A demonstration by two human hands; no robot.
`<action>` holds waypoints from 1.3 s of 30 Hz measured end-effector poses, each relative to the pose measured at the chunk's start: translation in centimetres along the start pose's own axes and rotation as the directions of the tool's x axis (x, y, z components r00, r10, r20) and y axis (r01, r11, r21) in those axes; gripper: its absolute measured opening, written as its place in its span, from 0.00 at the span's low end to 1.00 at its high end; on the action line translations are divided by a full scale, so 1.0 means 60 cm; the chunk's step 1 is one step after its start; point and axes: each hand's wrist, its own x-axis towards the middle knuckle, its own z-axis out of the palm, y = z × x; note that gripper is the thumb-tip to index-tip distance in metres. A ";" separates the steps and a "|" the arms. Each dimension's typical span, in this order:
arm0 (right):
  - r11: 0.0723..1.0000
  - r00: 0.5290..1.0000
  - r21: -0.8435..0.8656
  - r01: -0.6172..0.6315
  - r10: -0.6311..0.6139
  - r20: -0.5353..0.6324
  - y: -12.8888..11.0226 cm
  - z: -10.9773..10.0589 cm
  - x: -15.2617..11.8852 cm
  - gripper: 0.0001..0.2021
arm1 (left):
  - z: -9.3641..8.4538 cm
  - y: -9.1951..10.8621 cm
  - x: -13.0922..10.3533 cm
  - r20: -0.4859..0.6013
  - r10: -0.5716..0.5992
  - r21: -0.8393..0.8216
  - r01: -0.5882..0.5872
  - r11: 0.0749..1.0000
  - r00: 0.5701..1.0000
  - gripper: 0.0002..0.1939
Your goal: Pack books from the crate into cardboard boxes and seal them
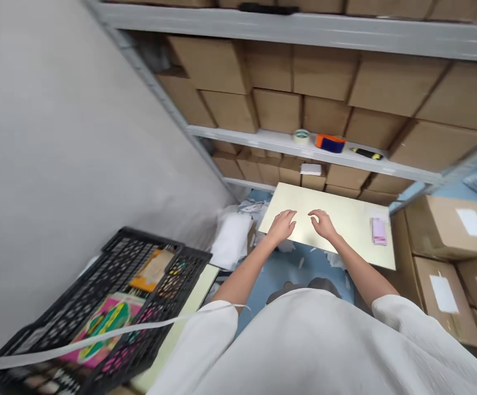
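Observation:
Over the near edge of a pale cream table [345, 219], both my hands hover or rest; contact with the surface is unclear. My left hand [283, 225] is toward the table's left end, fingers loosely stretched, holding nothing. Opposite it, my right hand [323, 224] has its fingers apart and slightly curved, also with nothing in it. Bare tabletop shows between the two hands. A small pink and lilac packet [379, 231] lies at the table's right end, apart from my right hand.
Shelves of cardboard boxes [277, 112] rise behind the table. On a shelf edge [271, 141] sit a tape roll [301, 136], an orange and blue roll [330, 143] and a cutter [367, 153]. Left stands a black crate [111, 307]; right, stacked cartons [439, 274]. A white bag [231, 238] is on the floor.

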 end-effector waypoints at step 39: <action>0.520 0.261 0.602 0.606 -0.845 0.467 -0.699 0.609 0.027 0.14 | -0.194 -0.181 -0.764 -0.586 -0.761 -0.223 0.848 0.481 0.278 0.28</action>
